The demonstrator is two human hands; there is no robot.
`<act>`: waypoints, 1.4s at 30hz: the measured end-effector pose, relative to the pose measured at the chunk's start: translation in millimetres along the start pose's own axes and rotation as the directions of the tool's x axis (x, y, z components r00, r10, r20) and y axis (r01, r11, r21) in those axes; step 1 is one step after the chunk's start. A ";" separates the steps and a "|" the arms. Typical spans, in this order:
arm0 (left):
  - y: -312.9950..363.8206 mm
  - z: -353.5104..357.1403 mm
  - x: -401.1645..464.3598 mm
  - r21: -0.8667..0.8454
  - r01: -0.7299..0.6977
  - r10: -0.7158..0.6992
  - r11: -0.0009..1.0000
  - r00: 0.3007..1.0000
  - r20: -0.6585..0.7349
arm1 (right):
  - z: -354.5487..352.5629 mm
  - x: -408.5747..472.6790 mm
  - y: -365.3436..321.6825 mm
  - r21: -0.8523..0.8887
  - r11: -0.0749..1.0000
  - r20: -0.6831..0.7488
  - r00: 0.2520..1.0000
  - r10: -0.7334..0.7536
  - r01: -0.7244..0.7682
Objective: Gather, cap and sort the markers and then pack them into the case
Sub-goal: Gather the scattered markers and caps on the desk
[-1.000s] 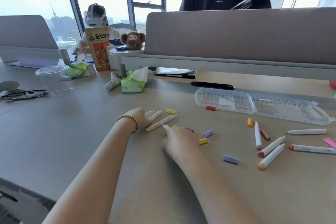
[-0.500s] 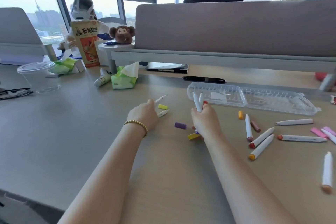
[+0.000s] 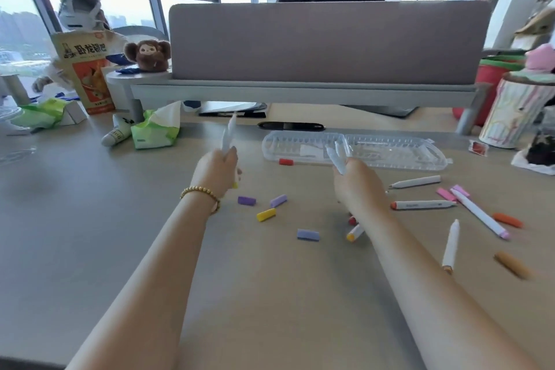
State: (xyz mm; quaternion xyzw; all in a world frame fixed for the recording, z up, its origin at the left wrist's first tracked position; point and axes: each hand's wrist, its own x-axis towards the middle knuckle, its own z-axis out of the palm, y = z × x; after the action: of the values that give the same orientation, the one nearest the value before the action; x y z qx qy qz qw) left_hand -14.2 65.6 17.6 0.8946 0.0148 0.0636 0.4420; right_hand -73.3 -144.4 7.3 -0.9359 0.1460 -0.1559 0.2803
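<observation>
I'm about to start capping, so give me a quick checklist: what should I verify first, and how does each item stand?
1. Left hand grips markers: ok.
2. Right hand grips markers: ok.
3. Held markers capped: not ok, bare tips show.
4. Loose caps in reach: ok, purple cap and yellow cap lie between the hands.
5. Clear case open: ok, and no markers show inside it.
6. Which colour each held marker is: cannot tell, blurred.
</observation>
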 end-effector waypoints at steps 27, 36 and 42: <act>106.1 143.7 -63.8 0.473 -0.410 0.127 0.780 0.843 0.522 | -87.8 11.0 117.8 0.895 0.095 0.375 0.852 0.365 -0.435; 106.9 152.1 -67.1 0.482 -0.429 0.098 0.764 0.815 0.571 | -96.2 14.2 131.0 0.882 -0.026 0.438 0.799 0.412 -0.470; 100.2 145.6 -63.7 0.206 -0.337 0.241 0.919 0.892 0.383 | -91.3 28.7 141.3 0.786 0.494 0.083 0.856 0.510 -0.371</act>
State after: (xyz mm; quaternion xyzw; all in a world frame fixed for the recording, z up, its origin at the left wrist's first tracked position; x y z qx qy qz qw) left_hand -61.8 -115.6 3.0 0.9347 -0.1899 -0.0339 0.2984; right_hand -107.6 -311.5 5.3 -0.6342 0.3202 -0.2009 0.6745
